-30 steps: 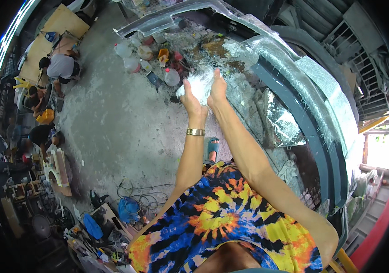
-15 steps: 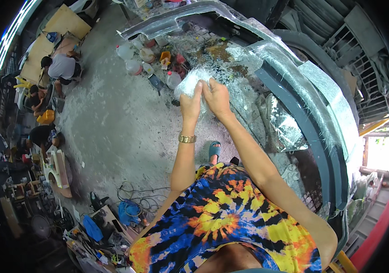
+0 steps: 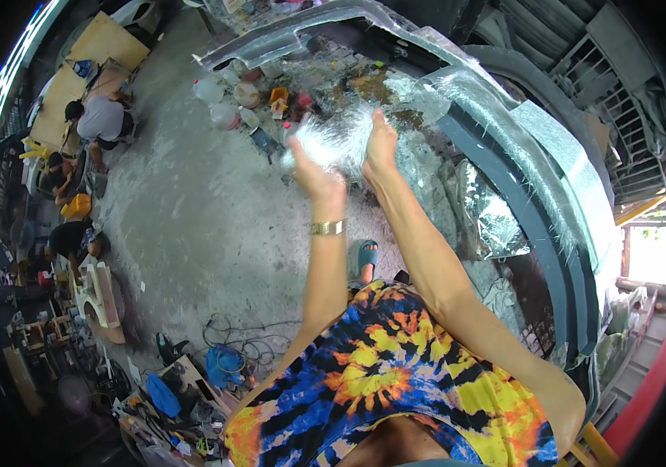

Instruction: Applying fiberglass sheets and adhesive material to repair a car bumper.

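A loose white tuft of fiberglass strands [image 3: 338, 138] is spread between my two hands above the floor. My left hand [image 3: 319, 180], with a gold watch on its wrist, grips the tuft's left side; it is a little blurred by motion and its thumb points up. On the other side my right hand [image 3: 380, 148] is closed on the strands, thumb up, its fingers mostly hidden behind the fibers. Right of my hands curves a large grey bumper-like shell [image 3: 496, 163], with glass fibers bristling along its surface. Neither hand touches it.
Plastic jugs [image 3: 224, 116] and an orange container [image 3: 278, 96] stand on the littered floor ahead. A silver sheet [image 3: 490, 214] lies inside the curved shell. Three people work at far left, one in a grey shirt [image 3: 103, 118]. Cables [image 3: 243, 338] and blue bags lie at lower left.
My hands were close together over a bunched tuft; now they are farther apart and the fibers are stretched wider between them. My left hand has moved left and slightly down.
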Available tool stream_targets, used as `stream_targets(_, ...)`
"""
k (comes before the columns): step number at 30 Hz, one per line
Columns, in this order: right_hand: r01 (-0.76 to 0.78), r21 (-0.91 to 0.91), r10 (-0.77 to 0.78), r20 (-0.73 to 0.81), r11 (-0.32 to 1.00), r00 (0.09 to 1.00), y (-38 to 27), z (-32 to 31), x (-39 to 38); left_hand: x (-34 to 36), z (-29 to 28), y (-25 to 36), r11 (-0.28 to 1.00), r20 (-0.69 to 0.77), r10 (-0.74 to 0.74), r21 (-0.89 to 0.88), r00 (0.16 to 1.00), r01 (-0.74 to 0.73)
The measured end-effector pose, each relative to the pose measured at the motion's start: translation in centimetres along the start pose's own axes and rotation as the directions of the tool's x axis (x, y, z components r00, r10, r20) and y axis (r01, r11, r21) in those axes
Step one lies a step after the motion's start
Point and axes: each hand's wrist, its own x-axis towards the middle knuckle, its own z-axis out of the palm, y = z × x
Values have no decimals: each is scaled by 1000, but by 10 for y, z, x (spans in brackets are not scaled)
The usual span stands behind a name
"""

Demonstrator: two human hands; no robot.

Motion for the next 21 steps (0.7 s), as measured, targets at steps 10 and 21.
stream_targets(10,261,-847,174,376,462,910,-135,-146,-110,41,-71,171,443,38,330,876,943,-190)
stream_targets(21,47,-923,286,166,381,944,-190,-267,-235,32,-65,142,146,338,-361,941,869,-306)
